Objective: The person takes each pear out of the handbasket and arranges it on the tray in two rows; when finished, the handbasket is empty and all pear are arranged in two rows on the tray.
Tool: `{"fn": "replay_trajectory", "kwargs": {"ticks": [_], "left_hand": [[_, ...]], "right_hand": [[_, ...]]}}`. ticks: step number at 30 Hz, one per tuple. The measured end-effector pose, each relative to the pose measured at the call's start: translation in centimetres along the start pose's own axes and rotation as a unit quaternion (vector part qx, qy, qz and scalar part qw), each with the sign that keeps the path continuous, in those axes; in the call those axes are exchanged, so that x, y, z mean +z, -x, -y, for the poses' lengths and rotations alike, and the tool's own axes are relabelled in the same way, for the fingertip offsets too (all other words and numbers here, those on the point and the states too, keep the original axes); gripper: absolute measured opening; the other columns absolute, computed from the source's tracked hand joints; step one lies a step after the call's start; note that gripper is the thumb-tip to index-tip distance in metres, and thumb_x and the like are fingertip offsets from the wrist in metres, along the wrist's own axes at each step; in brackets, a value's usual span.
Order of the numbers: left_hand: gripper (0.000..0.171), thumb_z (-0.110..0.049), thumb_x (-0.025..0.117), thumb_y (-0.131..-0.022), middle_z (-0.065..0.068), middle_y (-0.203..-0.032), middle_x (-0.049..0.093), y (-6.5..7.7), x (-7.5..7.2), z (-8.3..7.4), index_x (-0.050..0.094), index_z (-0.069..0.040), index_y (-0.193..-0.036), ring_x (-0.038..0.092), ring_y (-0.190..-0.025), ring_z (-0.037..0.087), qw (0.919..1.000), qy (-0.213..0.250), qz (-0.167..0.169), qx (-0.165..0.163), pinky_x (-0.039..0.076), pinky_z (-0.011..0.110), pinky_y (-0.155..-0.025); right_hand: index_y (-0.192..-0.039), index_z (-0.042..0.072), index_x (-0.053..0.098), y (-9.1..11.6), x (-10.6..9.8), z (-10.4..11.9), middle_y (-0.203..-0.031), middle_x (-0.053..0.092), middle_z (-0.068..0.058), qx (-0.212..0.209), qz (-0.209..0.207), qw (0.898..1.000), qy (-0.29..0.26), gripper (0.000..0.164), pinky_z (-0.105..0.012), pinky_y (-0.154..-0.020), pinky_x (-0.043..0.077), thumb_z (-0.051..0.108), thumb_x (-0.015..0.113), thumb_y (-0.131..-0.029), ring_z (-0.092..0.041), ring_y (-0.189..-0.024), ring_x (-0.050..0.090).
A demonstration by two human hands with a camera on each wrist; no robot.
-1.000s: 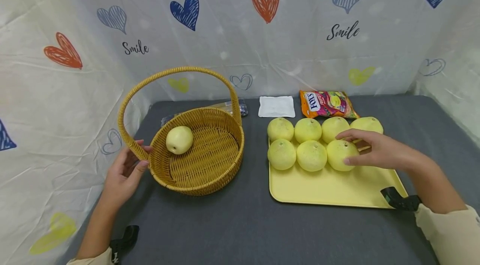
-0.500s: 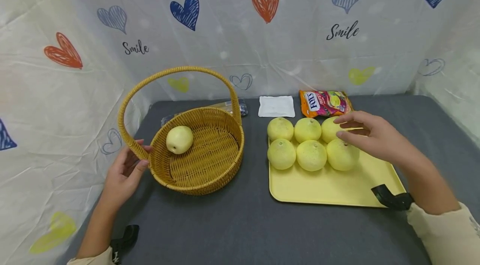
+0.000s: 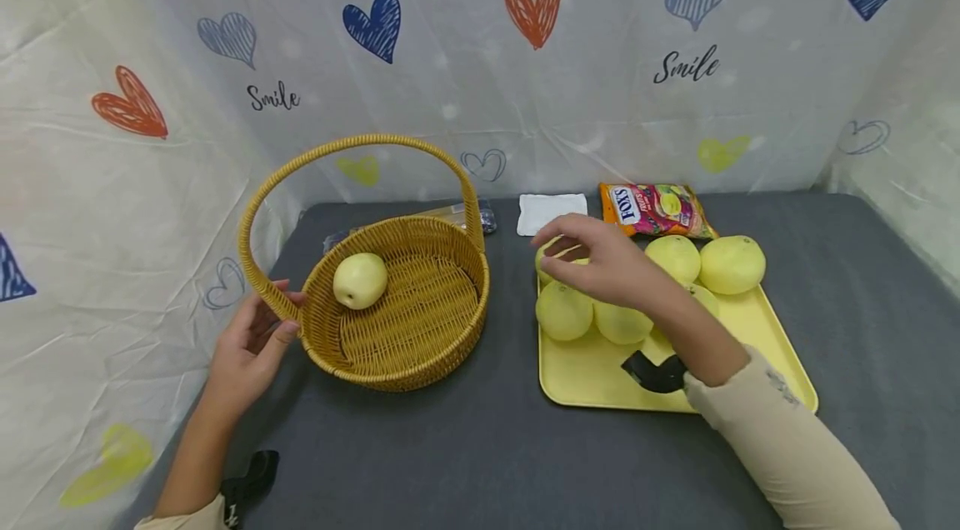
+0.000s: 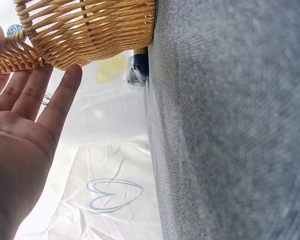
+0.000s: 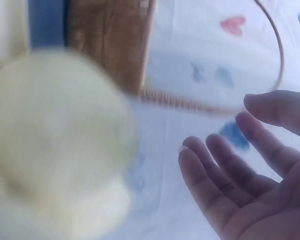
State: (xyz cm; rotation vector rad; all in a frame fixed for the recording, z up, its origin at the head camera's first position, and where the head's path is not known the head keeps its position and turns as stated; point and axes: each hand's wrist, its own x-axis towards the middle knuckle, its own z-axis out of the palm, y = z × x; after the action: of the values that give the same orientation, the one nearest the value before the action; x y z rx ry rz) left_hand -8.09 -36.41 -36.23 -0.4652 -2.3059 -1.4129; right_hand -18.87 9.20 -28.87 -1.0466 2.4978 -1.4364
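My left hand [image 3: 247,347] holds the left base of the handle [image 3: 258,280] of a woven basket [image 3: 450,363], thumb on the near side and fingers behind it. In the left wrist view, those fingers reach up against the wicker [image 4: 90,30]. One pale yellow-green fruit [image 3: 360,282] lies in the basket's left part. My right hand [image 3: 600,259] hovers over the left half of a yellow tray [image 3: 592,380], nothing between its spread, slightly bent fingers. Several round pale fruits [image 3: 564,312] stand on the tray in two rows, some partly hidden by the right hand and forearm.
Behind the tray lie an orange candy bag [image 3: 656,209] and a white packet [image 3: 551,213]. A clear-wrapped item [image 3: 480,217] sits behind the basket. The grey tabletop [image 3: 480,463] meets a white sheet [image 3: 450,97] printed with hearts.
My right hand has moved left across the tray from the right-hand fruits, uncovering the back right one. The left hand and basket have stayed in place.
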Motion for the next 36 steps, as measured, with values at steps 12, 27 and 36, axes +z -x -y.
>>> {"fn": "replay_trajectory", "kwargs": {"ticks": [12,27,36], "left_hand": [[0.053,0.025,0.052,-0.091,0.032,-0.122,0.057,-0.2,0.3,0.4,0.043,0.012,-0.142,0.061,-0.117,0.022,0.9976,0.041,0.006,0.056,0.053,0.018,-0.085],[0.053,0.021,0.053,-0.093,0.035,-0.122,0.055,-0.1,0.2,0.2,0.043,0.008,-0.144,0.061,-0.119,0.020,0.9996,0.020,0.006,0.022,0.052,0.019,-0.087],[0.055,0.021,0.053,-0.093,0.036,-0.123,0.055,0.0,0.0,0.1,0.044,0.006,-0.145,0.060,-0.121,0.020,0.9999,0.011,0.002,-0.002,0.052,0.019,-0.087]], "right_hand": [[-0.146,0.010,0.050,-7.7,11.8,4.0,-0.151,0.044,-0.007,-0.041,0.181,0.975,0.121,0.051,-0.033,-0.100,0.045,0.015,0.065,-0.098,-0.020,-0.133,0.047],[-0.163,0.031,0.007,-10.9,19.8,3.8,-0.168,0.002,-0.005,-0.093,0.215,0.912,0.335,0.088,-0.038,-0.109,0.040,0.038,0.065,-0.098,-0.036,-0.151,0.005],[-0.147,0.015,0.050,-11.2,19.7,2.8,-0.148,0.038,-0.017,-0.069,0.056,0.918,0.385,0.054,-0.034,-0.094,0.050,0.032,0.062,-0.097,-0.032,-0.129,0.041]]}}
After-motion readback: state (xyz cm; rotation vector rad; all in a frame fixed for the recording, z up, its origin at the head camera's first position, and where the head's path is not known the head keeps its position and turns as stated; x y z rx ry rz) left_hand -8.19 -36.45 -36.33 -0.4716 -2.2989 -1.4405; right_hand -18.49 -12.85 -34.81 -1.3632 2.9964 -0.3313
